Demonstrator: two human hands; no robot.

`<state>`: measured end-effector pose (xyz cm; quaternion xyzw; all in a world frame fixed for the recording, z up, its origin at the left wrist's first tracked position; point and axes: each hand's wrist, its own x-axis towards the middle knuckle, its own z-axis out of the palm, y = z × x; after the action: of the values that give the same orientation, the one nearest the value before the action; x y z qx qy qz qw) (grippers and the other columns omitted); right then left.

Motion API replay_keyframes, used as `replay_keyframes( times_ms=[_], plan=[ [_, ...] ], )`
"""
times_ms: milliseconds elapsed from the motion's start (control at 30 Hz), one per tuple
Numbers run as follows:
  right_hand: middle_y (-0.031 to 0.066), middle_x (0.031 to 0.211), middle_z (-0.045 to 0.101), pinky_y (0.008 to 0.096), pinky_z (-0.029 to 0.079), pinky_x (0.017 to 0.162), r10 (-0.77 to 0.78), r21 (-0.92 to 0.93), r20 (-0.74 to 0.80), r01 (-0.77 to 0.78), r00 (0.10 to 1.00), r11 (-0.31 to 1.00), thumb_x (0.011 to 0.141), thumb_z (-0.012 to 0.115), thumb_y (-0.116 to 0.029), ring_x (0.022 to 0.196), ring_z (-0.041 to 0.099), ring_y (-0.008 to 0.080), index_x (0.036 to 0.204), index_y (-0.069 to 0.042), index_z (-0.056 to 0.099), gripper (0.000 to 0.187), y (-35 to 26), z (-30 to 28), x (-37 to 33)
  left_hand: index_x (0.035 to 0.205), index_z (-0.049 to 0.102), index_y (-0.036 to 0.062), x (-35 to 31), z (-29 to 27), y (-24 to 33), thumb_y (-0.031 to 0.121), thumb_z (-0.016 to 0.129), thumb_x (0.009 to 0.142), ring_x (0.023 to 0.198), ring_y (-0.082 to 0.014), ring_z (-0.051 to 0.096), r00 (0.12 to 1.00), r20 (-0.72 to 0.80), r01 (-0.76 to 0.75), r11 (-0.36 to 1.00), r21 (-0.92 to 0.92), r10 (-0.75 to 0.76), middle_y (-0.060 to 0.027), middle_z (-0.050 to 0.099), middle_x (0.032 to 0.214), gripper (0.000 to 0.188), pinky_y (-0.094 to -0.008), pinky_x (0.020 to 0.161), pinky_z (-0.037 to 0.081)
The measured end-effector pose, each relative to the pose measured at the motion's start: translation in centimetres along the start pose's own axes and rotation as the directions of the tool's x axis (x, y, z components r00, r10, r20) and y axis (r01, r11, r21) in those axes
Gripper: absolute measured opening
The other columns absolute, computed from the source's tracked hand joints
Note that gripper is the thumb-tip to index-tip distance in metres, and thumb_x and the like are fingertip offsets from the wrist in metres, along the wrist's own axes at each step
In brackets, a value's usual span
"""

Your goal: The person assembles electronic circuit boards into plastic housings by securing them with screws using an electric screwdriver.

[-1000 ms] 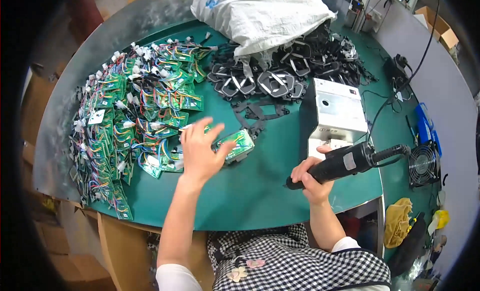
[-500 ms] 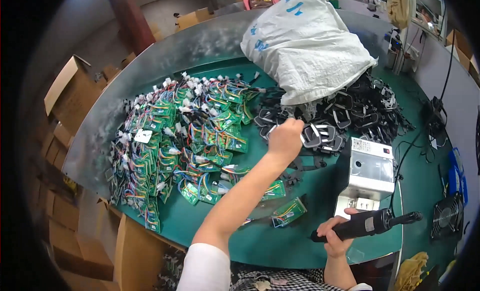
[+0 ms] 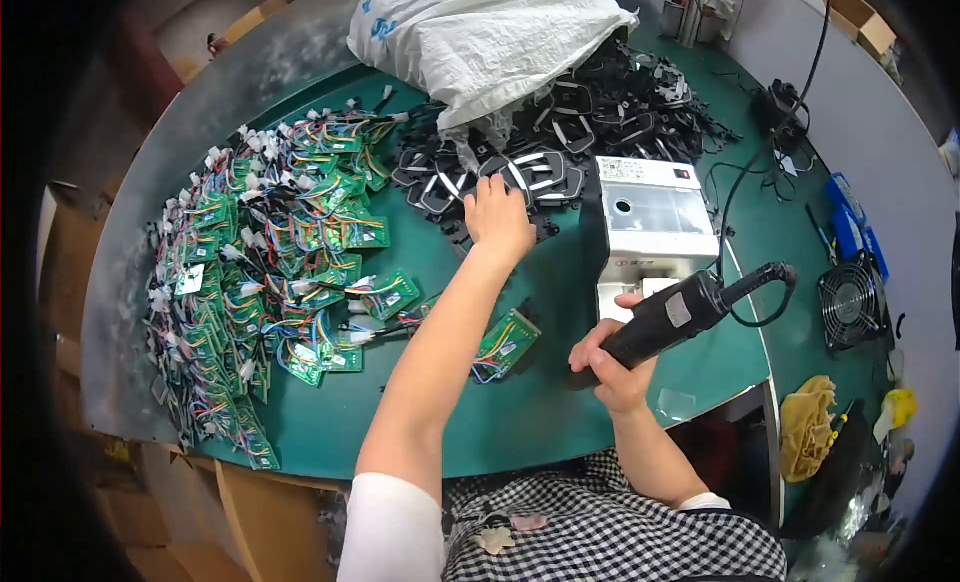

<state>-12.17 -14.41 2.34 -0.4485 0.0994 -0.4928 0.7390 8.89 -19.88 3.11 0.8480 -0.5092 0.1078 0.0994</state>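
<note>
My left hand (image 3: 500,220) reaches to the near edge of a pile of black plastic frames (image 3: 575,132). Its fingers are bent over one black plastic frame (image 3: 510,172) with a pale inner edge; the fingertips are partly hidden. In my right hand (image 3: 618,377) is a black electric screwdriver (image 3: 665,317), held at a slant, its cable leaving the upper right end. Just beyond it stands a silver screw feeder box (image 3: 655,217). Between my forearms a single green circuit board (image 3: 507,344) with coloured wires lies on the table.
Many wired green circuit boards (image 3: 320,222) cover the table's left side. A white woven sack (image 3: 490,42) lies behind the black frames. Along the right are a hanging cable (image 3: 800,92), a black fan (image 3: 852,300) and a tan cloth (image 3: 808,427). A metal guard (image 3: 110,332) curves round the left edge.
The view has shifted, so the table sits further left and higher. My left hand has turned from a closed fist to fingers laid on the black frames. My right hand keeps the screwdriver.
</note>
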Motion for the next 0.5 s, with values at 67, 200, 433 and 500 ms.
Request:
replay_keyframes(
  times_ms=[67, 200, 433, 500],
  plan=[
    [0.0089, 0.065, 0.053, 0.0299, 0.047, 0.058, 0.031, 0.025, 0.009, -0.031, 0.999, 0.999, 0.073, 0.059, 0.001, 0.058, 0.055, 0.0176, 0.122, -0.001, 0.029, 0.057, -0.1, 0.2, -0.3, 0.095, 0.063, 0.0041, 1.1, 2.0, -1.0, 0.026, 0.073, 0.064, 0.107, -0.0296, 0.049, 0.994, 0.041, 0.100, 0.995, -0.001, -0.100, -0.0143, 0.054, 0.111, 0.039, -0.0414, 0.084, 0.043],
    [0.0092, 0.066, 0.054, 0.0303, 0.047, 0.058, -0.003, 0.042, 0.026, 0.002, 1.000, 0.999, 0.073, 0.060, 0.001, 0.058, 0.054, 0.0179, 0.122, 0.000, 0.027, 0.059, -0.7, 0.2, -0.6, 0.087, 0.060, 0.0013, 1.2, -2.7, -3.8, 0.008, 0.055, 0.073, 0.077, -0.0342, 0.062, 0.976, -0.192, 0.051, 0.964, -0.259, -0.104, -0.0151, 0.063, 0.084, 0.017, -0.0432, 0.067, 0.050],
    [0.0099, 0.065, 0.054, 0.0299, 0.048, 0.057, -0.190, -0.120, 0.028, 0.192, 0.981, 0.974, 0.074, 0.060, -0.001, 0.058, 0.054, 0.0182, 0.123, 0.000, 0.027, 0.059, -0.4, -0.4, 0.0, 0.099, 0.051, -0.0042, -19.6, -11.0, -3.3, 0.009, 0.052, 0.088, 0.071, -0.0152, 0.063, 0.874, 0.464, 0.482, 0.129, -0.867, -0.146, -0.0100, 0.063, 0.085, 0.017, -0.0254, 0.058, 0.053],
    [0.0098, 0.066, 0.054, 0.0318, 0.048, 0.058, -0.231, -0.071, 0.014, 0.232, 0.973, 0.970, 0.075, 0.060, -0.003, 0.058, 0.054, 0.0186, 0.123, 0.001, 0.027, 0.059, 0.0, 0.5, -0.1, 0.103, 0.050, -0.0041, -24.6, -8.5, -2.5, 0.010, 0.056, 0.087, 0.076, -0.0170, 0.063, 0.815, 0.542, 0.566, 0.083, -0.820, -0.204, -0.0090, 0.062, 0.090, 0.022, -0.0256, 0.061, 0.054]
  ],
)
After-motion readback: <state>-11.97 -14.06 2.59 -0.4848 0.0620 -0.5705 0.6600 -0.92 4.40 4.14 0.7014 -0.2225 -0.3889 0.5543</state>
